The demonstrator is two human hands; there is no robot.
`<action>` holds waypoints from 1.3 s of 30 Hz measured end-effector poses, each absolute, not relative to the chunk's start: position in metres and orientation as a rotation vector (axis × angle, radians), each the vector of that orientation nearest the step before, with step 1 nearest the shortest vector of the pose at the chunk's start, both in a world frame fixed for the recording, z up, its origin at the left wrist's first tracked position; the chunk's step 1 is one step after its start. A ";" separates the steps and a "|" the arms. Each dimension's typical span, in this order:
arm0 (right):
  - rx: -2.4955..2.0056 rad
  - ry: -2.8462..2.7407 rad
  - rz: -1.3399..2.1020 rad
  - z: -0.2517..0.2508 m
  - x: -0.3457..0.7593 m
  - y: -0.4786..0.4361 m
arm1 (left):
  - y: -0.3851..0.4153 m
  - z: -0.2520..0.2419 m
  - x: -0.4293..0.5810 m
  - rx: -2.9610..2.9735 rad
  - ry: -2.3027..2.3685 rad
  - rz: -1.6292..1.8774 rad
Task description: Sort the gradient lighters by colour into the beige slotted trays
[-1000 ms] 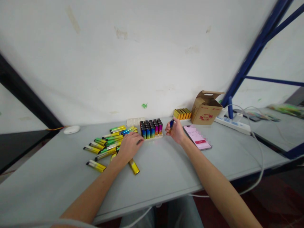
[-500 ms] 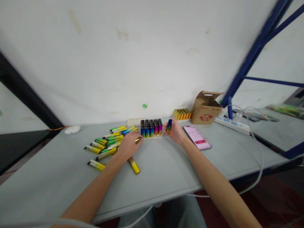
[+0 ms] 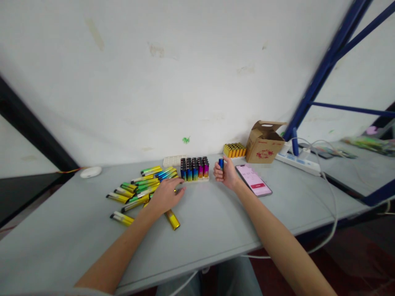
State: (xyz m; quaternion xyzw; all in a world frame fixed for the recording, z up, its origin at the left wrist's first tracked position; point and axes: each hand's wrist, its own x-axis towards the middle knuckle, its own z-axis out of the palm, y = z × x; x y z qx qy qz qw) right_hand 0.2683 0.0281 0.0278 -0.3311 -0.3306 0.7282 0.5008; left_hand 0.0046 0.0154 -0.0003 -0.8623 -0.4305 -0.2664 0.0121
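My right hand [image 3: 230, 174] is closed around a small shiny blue cylinder [image 3: 221, 163], held upright above the table. My left hand [image 3: 166, 194] reaches over a loose pile, its fingers stretched out and its thumb apart. A small yellow piece shows between that thumb and the fingers; whether they touch it I cannot tell. Between the hands stands a block of upright cylinders [image 3: 195, 169] with black tops and blue-green or purple sides, in a pale tray. Flat yellow and green sticks [image 3: 145, 187] with dark ends lie around my left hand. A yellow one [image 3: 172, 220] sticks out below it.
Behind the block lies a pale tray with holes [image 3: 173, 160]. Yellow-orange cylinders [image 3: 234, 151] stand near an open cardboard box [image 3: 264, 149] at the back right. A phone [image 3: 254, 181] lies beside my right hand. Farther right are a power strip [image 3: 300, 163] and a white cable [image 3: 335, 213].
My left hand has loosened: the gold piece at its fingertips is no longer seen there, and its thumb is spread. My right hand still holds the cylinder. The view has shifted slightly.
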 end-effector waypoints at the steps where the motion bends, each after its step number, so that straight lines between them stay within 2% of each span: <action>1: -0.792 -0.804 1.756 0.028 0.268 0.028 | 0.016 -0.001 0.004 -2.700 -1.326 -0.832; 9: -0.651 -0.839 1.733 0.034 0.262 0.023 | 0.019 -0.002 -0.002 -2.746 -1.250 -0.862; 17: -0.726 -0.873 1.899 0.032 0.272 0.025 | 0.017 0.003 -0.003 -2.736 -1.168 -0.896; 39: -0.819 -0.982 1.875 0.026 0.257 0.023 | 0.016 0.007 -0.005 -2.724 -1.214 -0.966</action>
